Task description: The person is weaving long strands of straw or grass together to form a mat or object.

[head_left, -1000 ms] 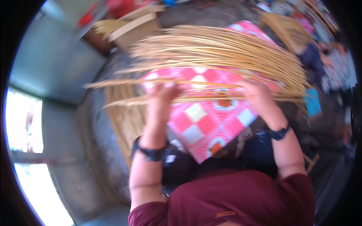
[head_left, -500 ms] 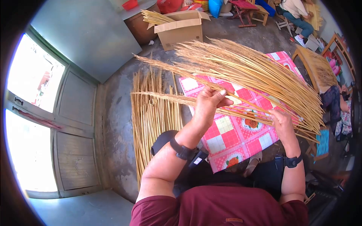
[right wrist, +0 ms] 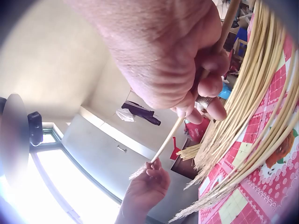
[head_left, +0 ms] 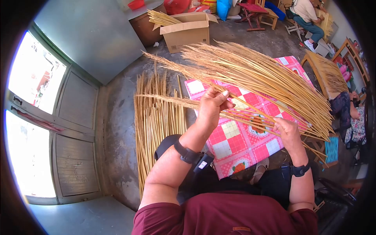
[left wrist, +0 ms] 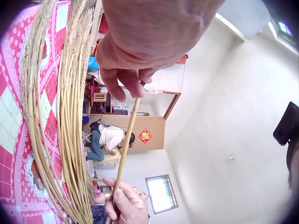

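1. Holding one slim, straight, tan plant stalk [left wrist: 126, 144] in mid-air between left hand [head_left: 212, 106] and right hand [head_left: 288, 131].
2. Slanting away and leftward from right hand to left hand, then on to a pale feathery tuft [right wrist: 138, 172] beyond left hand, the nearer of the two to it.
3. Pinching the stalk with thumb and fingers of left hand; gripping it in curled fingers of right hand.
4. Beyond both hands, one broad sheaf of golden, tufted stalks [head_left: 270, 76] on one pink-and-white checked, flower-printed cloth [head_left: 223, 145].
5. Close under left hand, one thinner group of similar stalks [left wrist: 31, 100], too overlapped to count.
6. Left of left hand, one uncounted heap of straw-coloured stalks [head_left: 160, 125] on grey floor [head_left: 121, 156].
7. Well ahead of left hand, one brown cardboard box [head_left: 186, 38] with bundled stalks [head_left: 162, 18] inside.
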Tool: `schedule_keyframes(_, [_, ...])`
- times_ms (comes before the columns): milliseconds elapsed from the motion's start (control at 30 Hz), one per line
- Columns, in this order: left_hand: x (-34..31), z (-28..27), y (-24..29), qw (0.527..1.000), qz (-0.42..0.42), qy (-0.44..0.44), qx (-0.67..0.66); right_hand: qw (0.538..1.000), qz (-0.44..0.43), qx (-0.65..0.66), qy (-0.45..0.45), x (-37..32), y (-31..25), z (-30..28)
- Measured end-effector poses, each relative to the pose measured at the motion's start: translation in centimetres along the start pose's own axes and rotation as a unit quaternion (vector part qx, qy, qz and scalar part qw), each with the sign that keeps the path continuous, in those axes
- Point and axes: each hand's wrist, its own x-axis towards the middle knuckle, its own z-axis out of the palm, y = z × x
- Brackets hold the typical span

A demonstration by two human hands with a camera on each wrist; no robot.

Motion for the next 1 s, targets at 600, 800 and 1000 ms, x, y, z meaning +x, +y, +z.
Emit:
schedule_keyframes(600, [-0.3, 0.3, 0.2, 1.0, -0.014, 0.024, 0.011, 1.0, 0.013, 0.007, -0.005, 0.0, -0.3, 0.9])
schedule_keyframes(800, [-0.9, 0.7, -0.2, 0.995, -0.048, 0.088, 0.014, 0.993, -0.024, -0.111, 0.045, 1.0, 0.1, 0.1])
schedule_keyframes(1000, [-1.7, 0.6, 1.0, 0.997, -0.064, 0.018, 0.045, 0.986, -0.022, -0.157, 0.045, 6.4, -0.8, -0.5])
